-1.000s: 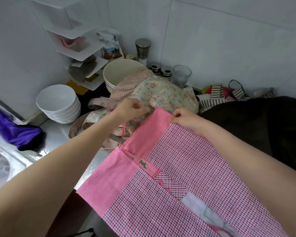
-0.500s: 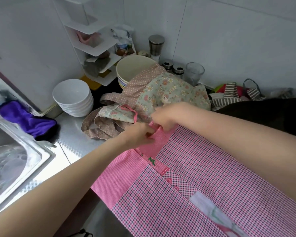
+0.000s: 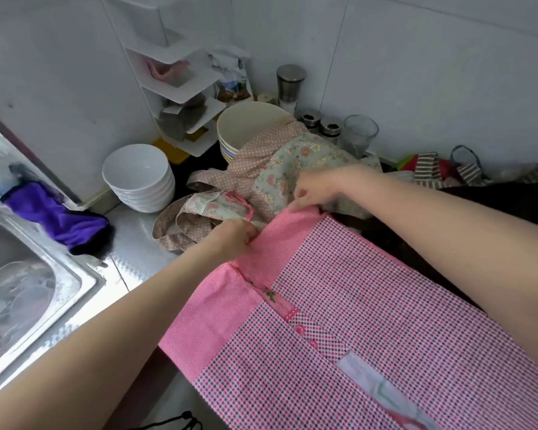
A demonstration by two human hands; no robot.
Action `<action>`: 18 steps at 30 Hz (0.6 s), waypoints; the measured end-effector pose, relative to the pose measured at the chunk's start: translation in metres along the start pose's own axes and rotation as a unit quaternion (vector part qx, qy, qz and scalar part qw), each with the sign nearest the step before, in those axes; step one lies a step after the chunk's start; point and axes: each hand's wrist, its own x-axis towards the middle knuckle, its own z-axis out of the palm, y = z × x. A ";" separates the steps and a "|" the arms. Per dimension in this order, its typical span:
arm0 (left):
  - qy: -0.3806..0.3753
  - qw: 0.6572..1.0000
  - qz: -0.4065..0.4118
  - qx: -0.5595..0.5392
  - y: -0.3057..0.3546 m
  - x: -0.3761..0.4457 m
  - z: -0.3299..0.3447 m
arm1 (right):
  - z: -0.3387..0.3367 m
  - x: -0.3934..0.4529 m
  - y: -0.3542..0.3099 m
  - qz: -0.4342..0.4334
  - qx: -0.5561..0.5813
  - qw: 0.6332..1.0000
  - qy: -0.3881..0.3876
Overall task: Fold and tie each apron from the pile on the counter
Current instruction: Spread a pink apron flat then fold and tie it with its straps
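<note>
A pink checked apron [image 3: 370, 305] lies spread flat across the counter and hangs over its front edge. My left hand [image 3: 233, 237] pinches the plain pink top band at its left side. My right hand [image 3: 317, 190] pinches the same band's far edge, a little to the right. The apron's thin pink strap [image 3: 239, 201] trails onto a floral and dotted apron [image 3: 280, 169] heaped just behind. Striped fabric [image 3: 429, 167] lies at the back right.
A stack of white bowls [image 3: 137, 178] and a large cream bowl [image 3: 246, 125] stand behind the pile. A glass [image 3: 359, 135], jars and a white shelf rack [image 3: 180, 88] line the wall. A sink [image 3: 22, 274] and purple cloth [image 3: 56, 215] sit left. Dark fabric [image 3: 494, 200] lies right.
My hands came together at the apron's top edge and have now moved slightly apart, the right one further back. The view has shifted left, showing more of the sink.
</note>
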 end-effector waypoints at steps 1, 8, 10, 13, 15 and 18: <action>-0.003 1.000 -0.001 0.004 0.000 0.001 0.001 | 0.004 0.002 0.005 -0.003 0.043 0.999 0.026; -0.011 0.994 -0.023 0.107 0.000 0.001 0.000 | 0.022 0.005 -0.006 0.030 0.386 0.875 0.292; -0.024 0.991 -0.038 0.126 -0.001 -0.001 -0.005 | 0.028 -0.002 -0.005 0.074 0.356 0.868 0.338; 0.066 0.995 -0.065 0.029 0.004 0.001 -0.020 | 0.046 -0.022 0.011 0.122 0.359 0.881 0.282; 0.150 0.981 -0.090 -0.078 0.017 0.007 -0.031 | 0.060 -0.040 0.022 0.133 0.378 0.896 0.191; 0.142 0.973 -0.084 -0.162 0.040 0.026 -0.032 | 0.075 -0.062 0.032 0.129 0.377 0.905 0.148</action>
